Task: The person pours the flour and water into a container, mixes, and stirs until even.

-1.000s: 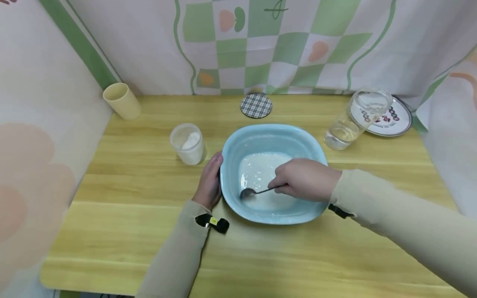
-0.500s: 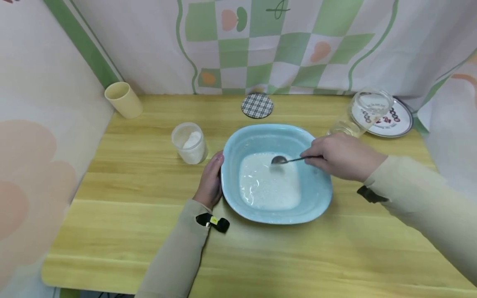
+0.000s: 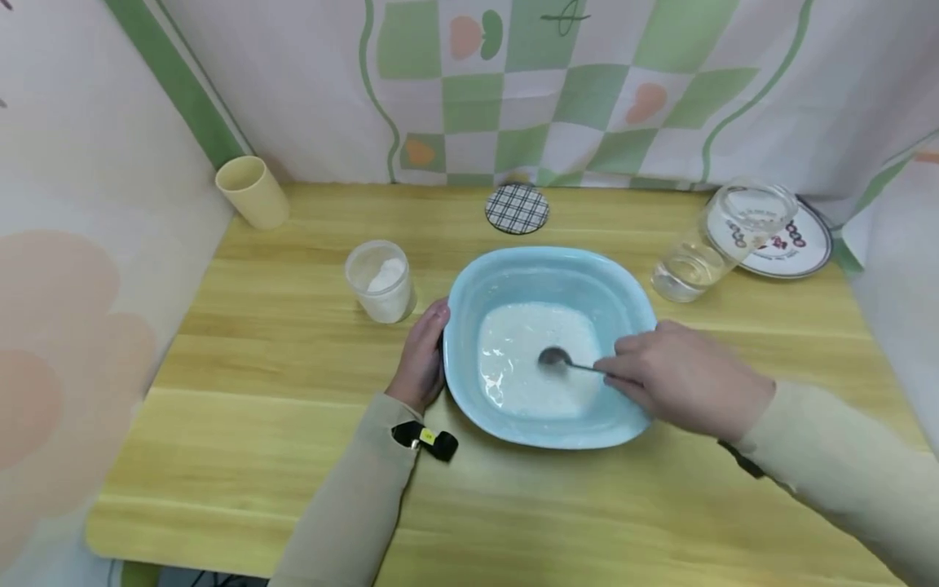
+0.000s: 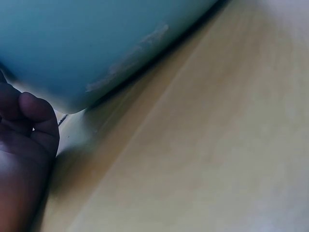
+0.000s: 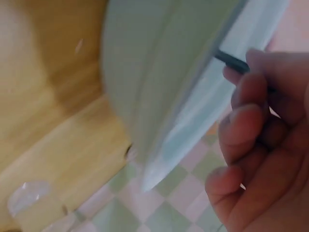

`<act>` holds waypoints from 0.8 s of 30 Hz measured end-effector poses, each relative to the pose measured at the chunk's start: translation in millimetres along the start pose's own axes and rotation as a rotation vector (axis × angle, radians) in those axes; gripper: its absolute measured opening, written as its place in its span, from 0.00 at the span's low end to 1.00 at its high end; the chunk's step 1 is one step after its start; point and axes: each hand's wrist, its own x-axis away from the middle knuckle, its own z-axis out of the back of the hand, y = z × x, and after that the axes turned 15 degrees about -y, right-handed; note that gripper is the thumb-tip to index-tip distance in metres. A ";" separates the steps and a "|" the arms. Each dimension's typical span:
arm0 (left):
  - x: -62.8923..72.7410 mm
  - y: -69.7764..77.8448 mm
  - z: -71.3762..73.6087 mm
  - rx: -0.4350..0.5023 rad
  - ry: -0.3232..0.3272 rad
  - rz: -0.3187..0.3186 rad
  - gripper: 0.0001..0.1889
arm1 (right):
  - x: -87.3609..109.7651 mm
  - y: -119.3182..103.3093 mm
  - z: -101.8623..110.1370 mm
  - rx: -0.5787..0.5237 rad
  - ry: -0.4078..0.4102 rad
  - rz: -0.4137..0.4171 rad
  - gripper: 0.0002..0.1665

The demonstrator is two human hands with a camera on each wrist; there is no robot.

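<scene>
A light-blue basin (image 3: 543, 436) stands on the wooden table, with a milky white liquid (image 3: 531, 350) inside. My left hand (image 3: 423, 355) holds the basin's left side, thumb up by the rim; in the left wrist view its fingers (image 4: 36, 108) are curled beside the basin's lower wall. Over the right rim, my right hand (image 3: 685, 375) pinches the handle of a metal spoon (image 3: 555, 357). The spoon's bowl is at the liquid, near its middle; whether it dips in is hard to tell. In the right wrist view the dark handle (image 5: 231, 62) sits between thumb and fingers.
Left of the basin is a clear cup (image 3: 380, 281) of white powder. A yellow cup (image 3: 253, 193) stands at the back left, a checked coaster (image 3: 517, 209) behind the basin. At the back right are a glass jar (image 3: 693, 265) with clear liquid and a patterned plate (image 3: 795, 253).
The spoon moved from the liquid's front left to the back right, then came forward again toward the middle. My right hand shifted right along with it. The left hand stays on the basin.
</scene>
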 end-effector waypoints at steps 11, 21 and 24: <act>1.4 -1.5 -1.3 0.018 0.000 -0.010 0.25 | -6.3 16.7 7.2 -0.062 0.112 -0.022 0.11; 3.2 -1.7 0.1 -0.001 0.002 0.013 0.26 | -4.4 13.3 4.0 0.129 -0.013 -0.154 0.02; 1.2 0.8 -0.6 -0.007 -0.008 0.008 0.26 | 3.9 -0.3 0.7 0.136 0.002 -0.094 0.04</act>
